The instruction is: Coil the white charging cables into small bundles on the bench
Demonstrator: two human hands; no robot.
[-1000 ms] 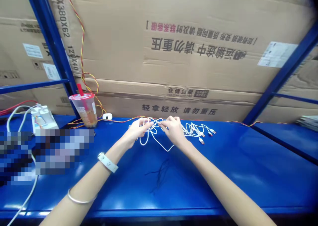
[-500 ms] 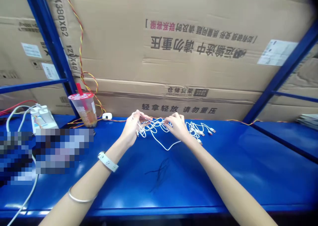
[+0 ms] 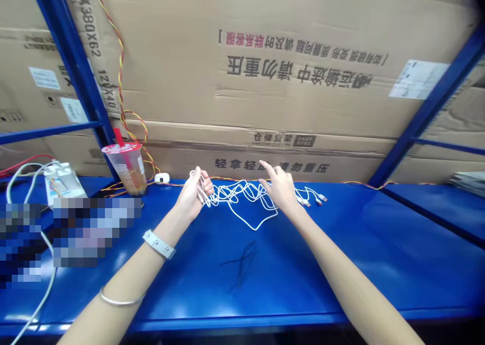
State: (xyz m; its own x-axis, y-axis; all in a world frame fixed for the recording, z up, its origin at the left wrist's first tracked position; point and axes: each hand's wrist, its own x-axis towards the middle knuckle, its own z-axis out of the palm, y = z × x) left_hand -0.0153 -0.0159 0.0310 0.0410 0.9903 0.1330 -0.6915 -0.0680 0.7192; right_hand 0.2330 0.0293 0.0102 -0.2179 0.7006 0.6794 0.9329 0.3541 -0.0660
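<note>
Left hand (image 3: 194, 192) is closed round white cables (image 3: 235, 189) lying on the blue shelf (image 3: 182, 284), right hand (image 3: 283, 189) half-spread and seemingly empty, so a one-sided tug could knot them where they cross.

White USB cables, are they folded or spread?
Mostly spread: white USB cables trail in loops across the blue shelf, from the left hand.

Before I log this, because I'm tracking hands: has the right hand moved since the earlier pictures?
Yes, to the right: against the bottom line of print on the cardboard box, the right hand has shifted rightward.
</note>
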